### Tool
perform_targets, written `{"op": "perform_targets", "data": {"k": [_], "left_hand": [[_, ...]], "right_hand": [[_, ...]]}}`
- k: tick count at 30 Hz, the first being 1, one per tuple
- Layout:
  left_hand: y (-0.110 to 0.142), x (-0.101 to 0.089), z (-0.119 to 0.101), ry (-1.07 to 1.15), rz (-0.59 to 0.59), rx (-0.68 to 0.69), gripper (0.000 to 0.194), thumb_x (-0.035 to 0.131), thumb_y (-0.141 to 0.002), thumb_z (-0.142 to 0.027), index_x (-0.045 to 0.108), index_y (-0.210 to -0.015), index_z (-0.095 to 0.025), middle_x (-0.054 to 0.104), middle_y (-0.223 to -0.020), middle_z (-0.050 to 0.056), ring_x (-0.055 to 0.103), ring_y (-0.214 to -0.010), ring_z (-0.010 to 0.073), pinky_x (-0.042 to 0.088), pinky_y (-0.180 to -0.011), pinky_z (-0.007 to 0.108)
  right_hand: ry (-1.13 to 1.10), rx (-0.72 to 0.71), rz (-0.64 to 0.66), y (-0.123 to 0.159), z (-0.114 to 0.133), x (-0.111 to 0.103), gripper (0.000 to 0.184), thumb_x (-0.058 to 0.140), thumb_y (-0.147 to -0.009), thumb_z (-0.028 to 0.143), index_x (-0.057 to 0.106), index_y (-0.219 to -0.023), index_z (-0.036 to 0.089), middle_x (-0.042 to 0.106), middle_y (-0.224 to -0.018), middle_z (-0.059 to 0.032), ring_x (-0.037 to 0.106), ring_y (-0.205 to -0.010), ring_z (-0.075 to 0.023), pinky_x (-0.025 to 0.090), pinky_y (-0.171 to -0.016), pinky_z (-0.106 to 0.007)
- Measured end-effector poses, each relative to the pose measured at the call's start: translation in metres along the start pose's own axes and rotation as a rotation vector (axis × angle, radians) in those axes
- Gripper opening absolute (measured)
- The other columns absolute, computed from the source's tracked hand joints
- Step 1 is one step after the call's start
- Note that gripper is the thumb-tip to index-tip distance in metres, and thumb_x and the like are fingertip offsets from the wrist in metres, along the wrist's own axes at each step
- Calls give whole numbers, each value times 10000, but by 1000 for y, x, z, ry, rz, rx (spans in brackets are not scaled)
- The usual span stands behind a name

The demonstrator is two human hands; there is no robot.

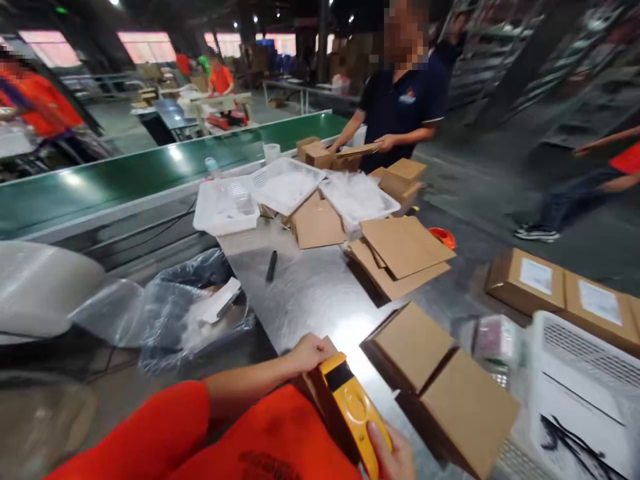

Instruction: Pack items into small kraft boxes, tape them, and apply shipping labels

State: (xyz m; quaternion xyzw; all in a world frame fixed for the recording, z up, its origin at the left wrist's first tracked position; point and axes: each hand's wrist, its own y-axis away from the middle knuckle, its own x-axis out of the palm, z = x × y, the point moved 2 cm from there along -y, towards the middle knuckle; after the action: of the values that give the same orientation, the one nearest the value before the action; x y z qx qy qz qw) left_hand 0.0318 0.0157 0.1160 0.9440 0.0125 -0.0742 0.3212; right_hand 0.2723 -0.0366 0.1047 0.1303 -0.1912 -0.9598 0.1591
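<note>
Head view: I've got the right hand (393,452) clamped on the yellow tool (356,412) over the box (323,400), left hand (310,352) pinching the box's far end, near the table (310,293). Slack left grip could let the box twist, I'd judge, and skew the tool.

Yellow unit (356,408) was long and narrow, with a black band across its far end and a rounded molded feature mid-face. Held near, just right of centre, slanted: far end left, near end right. Carton (326,402) was plain brown cardboard, held slanted along the unit's left side, partly hidden; couldn't tell if closed.
</note>
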Motion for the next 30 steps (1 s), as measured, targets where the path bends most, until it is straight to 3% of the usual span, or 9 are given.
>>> {"op": "perform_targets", "data": {"k": [2,5,8,11,14,17,22,26,30], "left_hand": [[-2,-10,3,7,-49,-25,323,718,-715,-257,538,-467,-157,440,-424,-68,390,-450,71,268,-469,215],[-12,-41,6,17,-97,-69,243,701,-750,-271,604,-562,-151,545,-486,-47,458,-451,73,338,-476,201],[-30,-78,12,4,-139,-102,244,724,-738,-283,607,-574,-146,554,-487,-40,465,-443,66,346,-468,186],[-49,-98,24,-24,-143,-137,267,730,-728,-300,598,-553,-147,536,-459,-38,465,-434,71,334,-452,183],[-62,-91,42,-56,-126,-157,269,706,-742,-299,591,-550,-151,530,-462,-37,460,-429,75,335,-455,193],[-64,-65,63,-103,-95,-148,260,655,-774,-292,588,-564,-155,525,-480,-35,482,-457,94,371,-490,214],[-51,-28,87,-244,-125,-18,217,530,-851,-268,617,-677,-172,619,-704,-9,581,-753,142,438,-709,237],[-47,-25,87,-368,-65,43,204,489,-893,-283,624,-766,-199,650,-815,-11,571,-842,152,429,-792,246],[-50,-31,89,-466,-29,-7,217,485,-926,-361,630,-864,-211,671,-834,14,608,-839,190,455,-784,288]], "right_hand": [[37,25,0,-1,1,-4,635,584,-696,799,699,-640,177,632,-572,-48,555,-528,-194,466,-485,-283],[53,65,10,-2,7,-6,618,598,-692,786,697,-643,178,617,-552,-38,543,-503,-183,452,-464,-271],[94,97,19,-7,20,-2,630,608,-676,785,729,-703,167,662,-604,-55,578,-531,-201,474,-485,-274],[153,111,58,-16,35,9,640,612,-667,786,734,-715,160,709,-683,-79,634,-628,-238,509,-546,-279],[182,125,25,-22,42,17,637,591,-700,777,722,-698,153,679,-629,-63,609,-600,-221,476,-514,-269],[202,127,15,-22,40,19,627,586,-704,772,701,-658,157,643,-591,-48,565,-558,-196,445,-484,-264],[227,120,-27,-16,37,21,591,574,-703,762,600,-547,193,543,-513,-5,490,-507,-161,409,-455,-255],[214,89,-69,-15,37,20,567,593,-699,739,564,-515,203,524,-501,1,489,-508,-161,415,-454,-251],[184,112,-21,-12,38,18,553,624,-687,737,636,-566,198,589,-532,-19,530,-527,-182,444,-461,-256]]}}
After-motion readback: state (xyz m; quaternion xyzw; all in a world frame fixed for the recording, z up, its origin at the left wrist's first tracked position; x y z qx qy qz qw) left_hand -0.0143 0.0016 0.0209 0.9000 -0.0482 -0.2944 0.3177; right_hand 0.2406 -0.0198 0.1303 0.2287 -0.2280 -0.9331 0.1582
